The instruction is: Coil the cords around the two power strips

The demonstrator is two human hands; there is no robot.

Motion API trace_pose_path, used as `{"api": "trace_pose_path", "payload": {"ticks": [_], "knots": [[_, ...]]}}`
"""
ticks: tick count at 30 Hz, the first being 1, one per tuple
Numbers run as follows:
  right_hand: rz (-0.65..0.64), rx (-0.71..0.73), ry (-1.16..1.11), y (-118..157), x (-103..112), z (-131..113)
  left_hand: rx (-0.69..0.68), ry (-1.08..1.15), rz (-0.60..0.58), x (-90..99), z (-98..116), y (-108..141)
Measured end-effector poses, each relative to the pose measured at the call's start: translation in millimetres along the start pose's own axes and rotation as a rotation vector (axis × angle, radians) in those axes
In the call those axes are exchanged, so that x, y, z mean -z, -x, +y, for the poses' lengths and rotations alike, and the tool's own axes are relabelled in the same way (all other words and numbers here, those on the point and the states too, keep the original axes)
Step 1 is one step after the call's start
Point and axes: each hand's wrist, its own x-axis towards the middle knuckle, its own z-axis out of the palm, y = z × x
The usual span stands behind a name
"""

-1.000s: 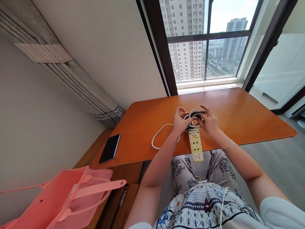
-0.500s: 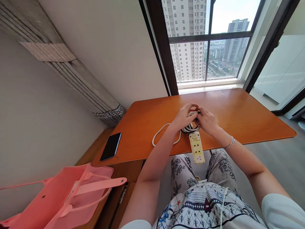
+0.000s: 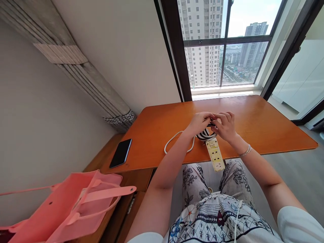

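Note:
Both hands meet over the orange-brown table. My left hand (image 3: 201, 123) has its fingers closed on the coiled cable (image 3: 206, 135), which is black and white. My right hand (image 3: 224, 126) pinches the same bundle from the other side, its fingertips close to the left ones. Just below the coil, a cream and yellow power strip (image 3: 215, 155) juts out past the table's near edge. A loop of white cord (image 3: 169, 143) lies on the table, partly hidden behind my left forearm.
A dark phone (image 3: 120, 153) lies at the left end of the table (image 3: 265, 125). Left of the table, a pink bag (image 3: 65, 206) rests on a wooden surface. Beyond the far edge stands a window (image 3: 225, 42), with a curtain (image 3: 101, 91) to the left.
My right hand has turned and lifted a little, its fingers more raised. The coil and power strip have shifted slightly to the right, and the whole view has moved a little.

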Motion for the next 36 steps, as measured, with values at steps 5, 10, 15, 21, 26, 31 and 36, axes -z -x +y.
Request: {"api": "trace_pose_path", "payload": {"ticks": [5,10,15,21,26,31,36], "knots": [[-0.171,-0.11,-0.063,4,5,0,0.071,0.262,0.015,4.3,-7,-1],[-0.201,-0.159,-0.165,4,8,0,0.11,0.705,-0.244,13.5,-6,-5],[-0.131,-0.167,-0.12,1,11,0,0.117,0.829,-0.234,9.7,-4,-6],[-0.102,-0.187,-0.07,-3,16,-6,0.193,0.871,-0.265,-0.6,-9,5],[-0.192,-0.238,-0.109,-8,16,-6,0.168,0.857,-0.218,-2.8,-18,9],[-0.189,-0.179,-0.149,-10,13,-3,0.131,0.841,-0.312,1.1,-20,9],[-0.258,-0.126,-0.188,-14,14,0,0.146,0.79,-0.283,2.5,-17,11]]}}
